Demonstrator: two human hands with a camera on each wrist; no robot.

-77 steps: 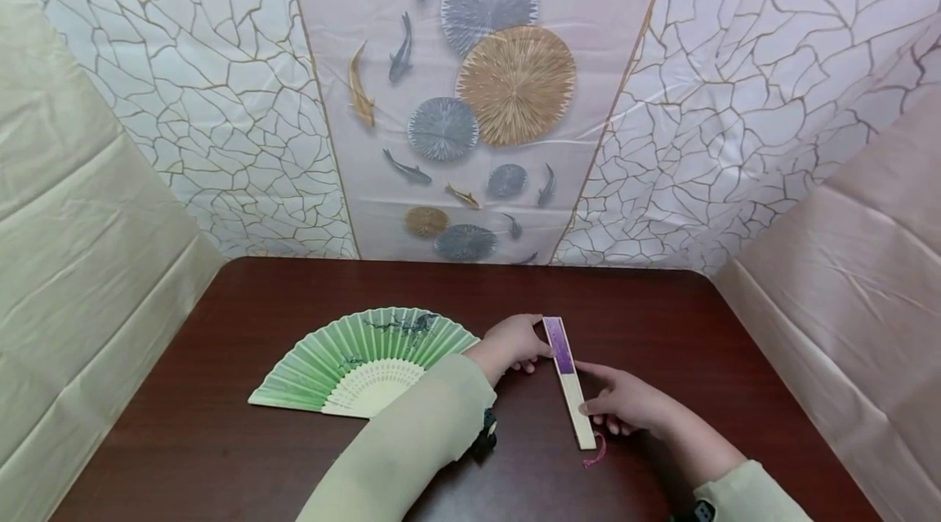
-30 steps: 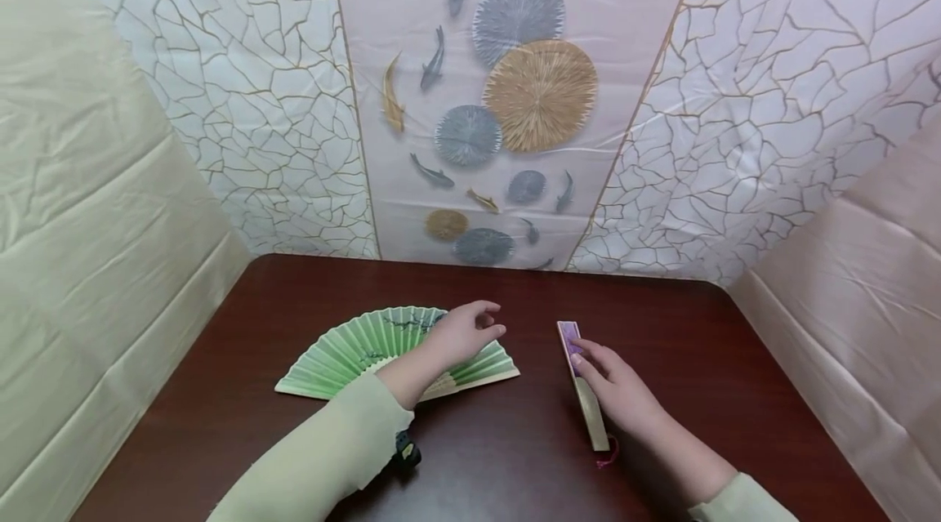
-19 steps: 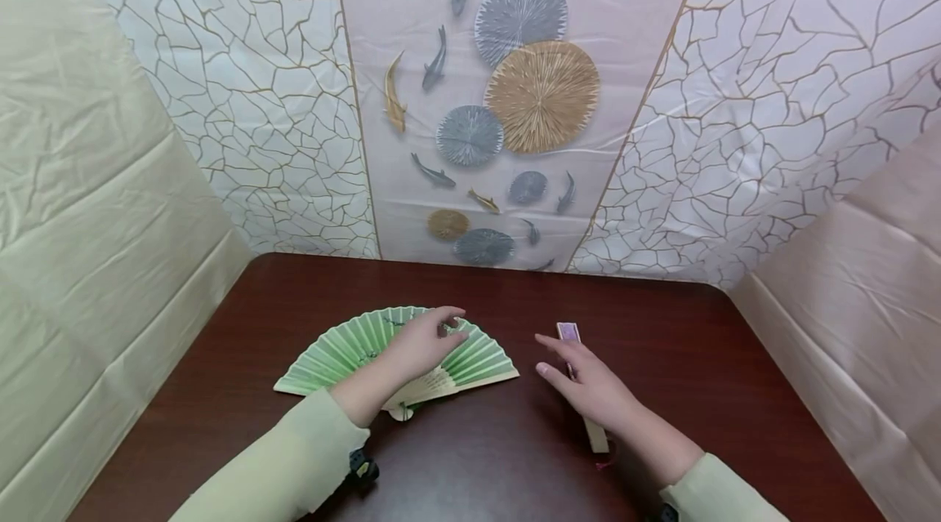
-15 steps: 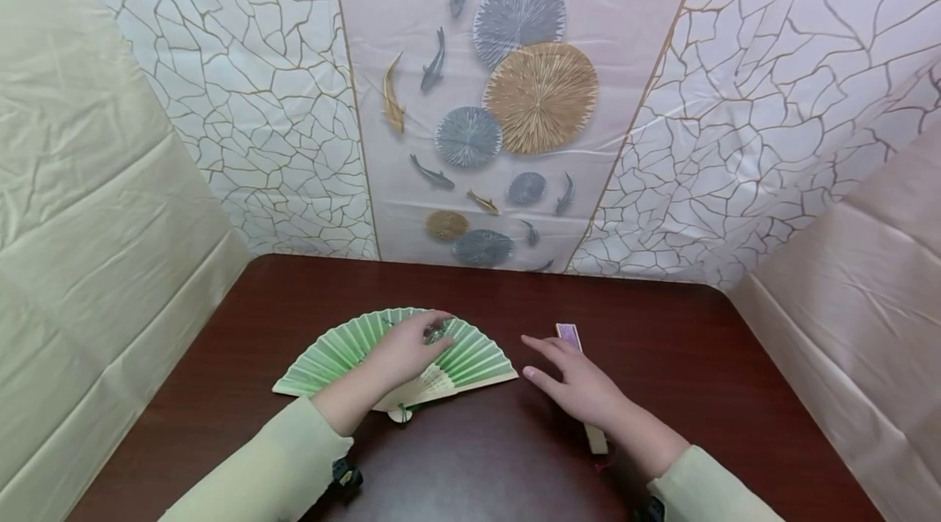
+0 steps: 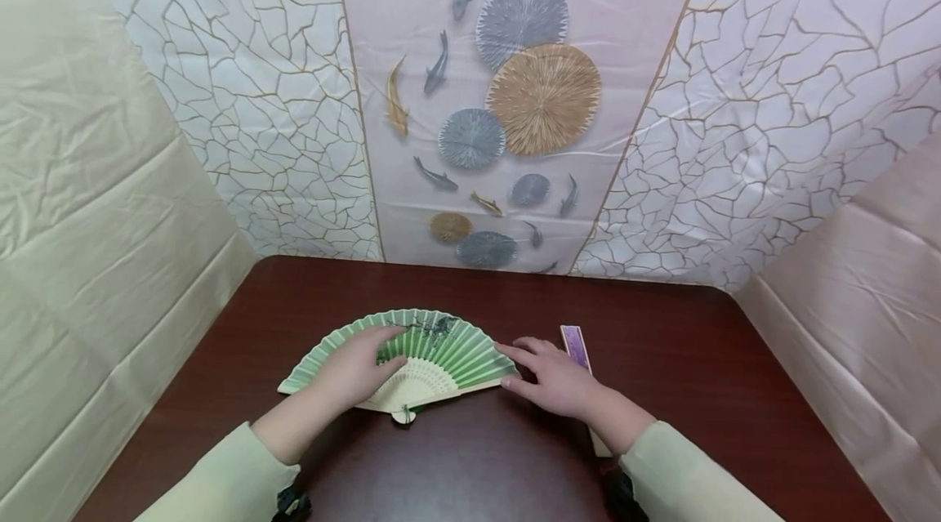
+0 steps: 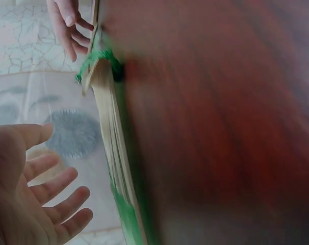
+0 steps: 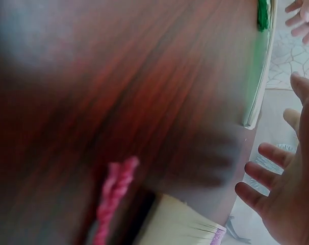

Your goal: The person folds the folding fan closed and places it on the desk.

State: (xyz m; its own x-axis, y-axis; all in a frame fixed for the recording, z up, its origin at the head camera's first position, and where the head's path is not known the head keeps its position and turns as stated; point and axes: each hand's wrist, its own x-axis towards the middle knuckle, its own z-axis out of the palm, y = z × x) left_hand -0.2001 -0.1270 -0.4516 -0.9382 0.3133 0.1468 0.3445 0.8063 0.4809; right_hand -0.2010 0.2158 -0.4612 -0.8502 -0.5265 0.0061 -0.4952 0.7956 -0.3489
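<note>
A green folding fan (image 5: 470, 350) lies spread on the table, its pale ribs and pivot towards the person. Over its left part hovers my left hand (image 5: 349, 371), fingers loosely bent and thumb apart. The left wrist view shows that hand (image 6: 40, 191) holding nothing, beside the stacked fan ribs (image 6: 113, 127). My right hand (image 5: 551, 379) reaches to the fan's right end with spread fingers; the right wrist view shows the hand (image 7: 289, 173) holding nothing. Beneath its forearm lies a closed purple folding fan (image 5: 576, 346), partly hidden. Its pink cord (image 7: 116, 189) shows close up.
The dark wooden table (image 5: 456, 465) carries both fans. A patterned cloth (image 5: 625, 203) hangs behind its far edge. Beige cloth walls (image 5: 125, 261) flank it on both sides.
My right hand has let go of the purple fan and moved left to the green fan's right end. The left hand has left the purple fan and moved left across the green fan.
</note>
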